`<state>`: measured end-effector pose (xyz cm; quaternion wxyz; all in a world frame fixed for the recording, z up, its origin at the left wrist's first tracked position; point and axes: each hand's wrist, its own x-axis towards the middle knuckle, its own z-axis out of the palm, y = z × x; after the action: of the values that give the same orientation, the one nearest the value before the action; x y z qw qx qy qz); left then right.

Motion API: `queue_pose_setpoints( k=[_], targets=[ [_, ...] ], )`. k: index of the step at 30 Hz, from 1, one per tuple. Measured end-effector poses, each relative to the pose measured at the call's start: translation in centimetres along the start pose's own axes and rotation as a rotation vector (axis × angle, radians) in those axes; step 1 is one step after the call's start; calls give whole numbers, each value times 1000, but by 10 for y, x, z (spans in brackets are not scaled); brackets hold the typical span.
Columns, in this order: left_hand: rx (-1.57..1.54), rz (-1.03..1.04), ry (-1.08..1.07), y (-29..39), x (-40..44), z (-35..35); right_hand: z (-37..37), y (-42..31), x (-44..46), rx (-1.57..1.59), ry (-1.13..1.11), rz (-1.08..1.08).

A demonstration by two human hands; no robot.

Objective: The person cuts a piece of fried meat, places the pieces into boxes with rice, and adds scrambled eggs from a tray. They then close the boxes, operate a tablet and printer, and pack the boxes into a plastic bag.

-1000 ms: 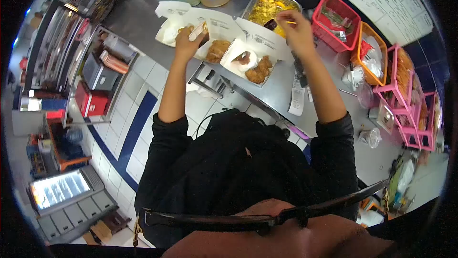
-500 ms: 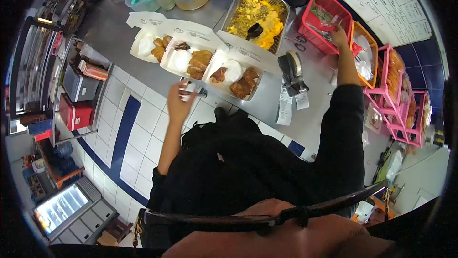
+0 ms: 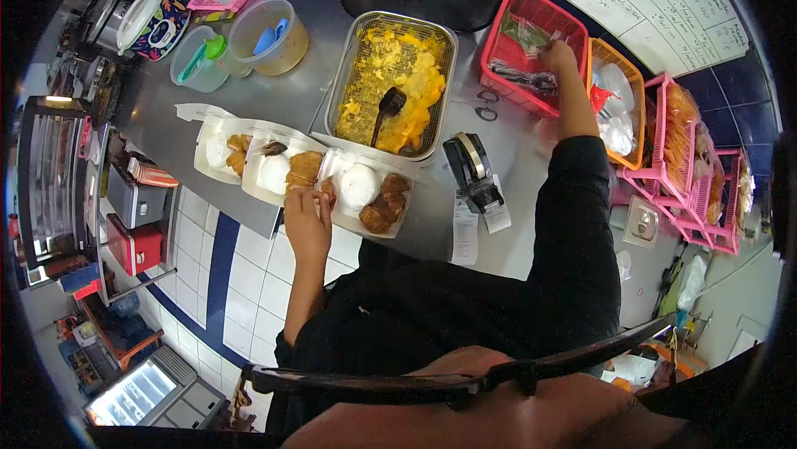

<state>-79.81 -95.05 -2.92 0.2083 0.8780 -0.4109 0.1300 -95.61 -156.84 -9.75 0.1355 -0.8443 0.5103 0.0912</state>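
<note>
Along the steel counter's point(image 3: 515, 150) front edge, 3 open white boxes point(image 3: 257, 191) stand side by side, each w/ white rice point(image 3: 359, 186) & fried pieces point(image 3: 383, 210). L hand point(image 3: 309, 221) is at the near edge where the middle & rightmost boxes meet, fingers bent close tog.; can't tell if they grip anything. R hand point(image 3: 560, 56) reaches into the red basket point(image 3: 519, 100), nr wrapped packets point(image 3: 523, 77); fingertips unclear, can't tell if apart or clamped on smth. Behind the boxes: metal tray point(image 3: 332, 109) of yellow food w/ a black spoon point(image 3: 390, 104). Orange basket point(image 3: 639, 104) sits just beside the red 1.
</note>
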Motion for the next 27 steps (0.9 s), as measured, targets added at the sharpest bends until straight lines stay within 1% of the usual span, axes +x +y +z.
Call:
queue_pose_setpoints(
  k=[1,3,4,5,6,7,8,9,10,11,12,13,14,15,16,17,18,19,21,22,23,24,25,26,27],
  targets=[
    [2,-4,0,10,5,-1,4,-5,-7,-1,-1,-4],
    [-114,-128,-1,30,16,-1,7,-17,-18,-29,503,-116],
    [-148,-83,-95,28,17,11,12,-18,-13,-23,508,-120],
    [-235,-87,-210,34,22,16,24,-19,-8,7,494,-219],
    [-155,-42,-323,43,25,18,31,-20,-2,39,481,-318],
    [-72,0,-439,50,28,17,27,-27,-4,49,482,-322],
    [-64,0,-437,54,30,14,21,-34,-8,99,367,-148],
    [-128,4,-439,58,33,9,13,-41,-14,146,250,27],
    [-196,9,-444,60,34,3,16,-38,-9,149,250,29],
    [-197,14,-443,59,36,-3,16,-34,-3,32,339,-14],
    [-284,7,-458,54,35,-11,18,-28,-1,-90,423,-54],
    [-372,2,-471,48,35,-19,15,-25,-3,-92,424,-46],
    [-436,-54,-517,41,35,-27,7,-22,-6,208,460,-73],
    [-443,-46,-517,34,35,-34,0,-20,-9,508,492,-102],
    [-472,-106,-500,26,34,-40,-1,-13,-6,501,500,-97],
    [-503,-166,-483,20,34,-44,-2,-4,-2,848,426,-187],
    [-515,-108,-418,13,35,-48,-2,5,1,1192,340,-278],
    [-525,-99,-417,7,37,-50,-16,-1,-20,1185,353,-275],
    [-614,-155,-421,-4,42,-55,-61,-38,-103,1675,136,-247],
    [-634,-151,-455,-5,47,-60,-73,-55,-129,1685,183,-254],
    [-639,-147,-454,-8,50,-55,-89,-87,-171,1733,213,-303],
    [-869,-117,-437,-10,52,-47,-93,-117,-209,1783,235,-349],
    [-1095,-90,-414,-10,54,-42,-81,-131,-225,1656,213,-355],
    [-1261,-117,-471,-6,60,-45,-79,-170,-269,1607,186,-461],
    [-1426,-153,-526,1,65,-51,-68,-190,-301,1221,175,-523]
  ],
)
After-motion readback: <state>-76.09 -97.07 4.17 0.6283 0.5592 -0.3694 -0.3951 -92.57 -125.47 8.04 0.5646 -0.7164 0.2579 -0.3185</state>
